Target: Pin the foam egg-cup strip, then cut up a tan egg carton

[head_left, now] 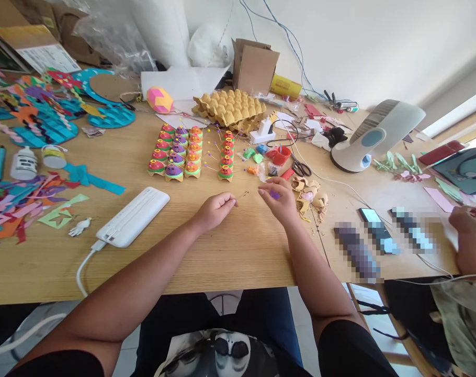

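Above the middle of the table (230,262), inward from its front edge, the left hand (218,210) pinches a thin wire (244,195) between thumb and forefinger; the right hand (279,201) is loosely curled around a small purple lump (274,194), fingertips pointing toward the wire. Farther toward the back edge stand painted egg-carton caterpillars (177,149), three rows together and one red row (226,156) apart. Yellow egg trays (230,107) lie behind them. Black-handled scissors (301,167) and torn carton scraps (310,193) lie near the right hand. A white power bank (133,216) lies toward the front-left corner
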`<state>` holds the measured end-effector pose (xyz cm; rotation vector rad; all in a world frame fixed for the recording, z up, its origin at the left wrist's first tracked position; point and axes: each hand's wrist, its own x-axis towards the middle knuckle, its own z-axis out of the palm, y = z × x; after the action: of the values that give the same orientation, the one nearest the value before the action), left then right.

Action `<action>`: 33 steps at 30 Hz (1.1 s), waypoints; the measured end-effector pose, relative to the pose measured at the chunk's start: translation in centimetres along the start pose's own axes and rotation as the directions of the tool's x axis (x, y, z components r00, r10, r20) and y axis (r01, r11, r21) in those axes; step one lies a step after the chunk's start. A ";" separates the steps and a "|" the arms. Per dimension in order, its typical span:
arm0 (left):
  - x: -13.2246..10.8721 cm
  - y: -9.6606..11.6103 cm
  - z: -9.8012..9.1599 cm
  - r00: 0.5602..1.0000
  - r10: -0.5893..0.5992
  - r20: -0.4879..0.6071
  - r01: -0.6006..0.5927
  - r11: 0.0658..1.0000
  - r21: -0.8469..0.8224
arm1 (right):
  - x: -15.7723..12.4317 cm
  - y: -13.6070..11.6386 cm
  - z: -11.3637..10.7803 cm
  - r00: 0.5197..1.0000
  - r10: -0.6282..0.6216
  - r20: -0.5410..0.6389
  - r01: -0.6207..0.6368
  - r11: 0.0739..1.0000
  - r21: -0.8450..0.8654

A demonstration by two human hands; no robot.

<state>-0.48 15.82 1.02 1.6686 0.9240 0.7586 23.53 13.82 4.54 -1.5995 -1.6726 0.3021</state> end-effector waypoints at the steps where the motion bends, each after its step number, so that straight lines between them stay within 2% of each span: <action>1: -0.1 0.1 0.1 1.000 0.012 0.002 -0.012 0.999 0.047 | -0.3 -0.2 0.6 0.999 -0.017 0.028 0.015 0.998 0.055; 5: -0.2 0.5 0.1 0.999 0.043 0.010 -0.044 0.987 0.155 | -1.1 -0.4 2.2 0.990 -0.038 0.139 0.009 0.978 0.206; 9: -0.2 0.8 0.2 0.998 0.063 0.007 -0.063 0.980 0.188 | -1.3 -0.1 2.6 0.979 -0.061 0.194 0.009 0.966 0.260; 11: -0.2 0.8 0.2 0.999 0.020 0.030 -0.024 0.993 0.113 | -1.1 0.0 2.2 0.973 -0.093 0.211 0.036 0.965 0.262; 16: -0.2 0.8 -0.4 0.973 -0.108 0.203 0.143 0.976 -0.167 | -0.6 0.2 0.5 0.938 -0.226 0.264 0.174 0.963 0.206; 18: -0.1 0.7 -0.9 0.977 -0.130 0.169 0.169 0.956 -0.240 | -0.5 0.2 0.2 0.929 -0.260 0.263 0.225 0.962 0.156; 21: 0.4 0.5 -1.4 0.988 -0.151 -0.003 0.140 0.924 -0.355 | -0.7 -0.2 0.8 0.908 -0.295 0.297 0.282 0.955 0.089; 23: 0.6 0.4 -1.4 0.985 -0.153 -0.079 0.113 0.919 -0.377 | -1.0 -0.5 1.7 0.871 -0.324 0.369 0.326 0.944 0.058; 27: 0.6 0.3 -1.3 0.988 -0.127 -0.089 0.090 0.935 -0.342 | -1.6 -0.9 3.1 0.815 -0.326 0.478 0.390 0.920 -0.038; 33: 0.4 0.2 -1.2 0.991 -0.108 -0.079 0.082 0.957 -0.279 | -2.0 -1.8 3.6 0.805 -0.248 0.539 0.396 0.902 -0.175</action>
<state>-1.21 16.66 1.56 1.3454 0.9114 0.8633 19.63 12.88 2.59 -1.4638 -2.4618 0.3383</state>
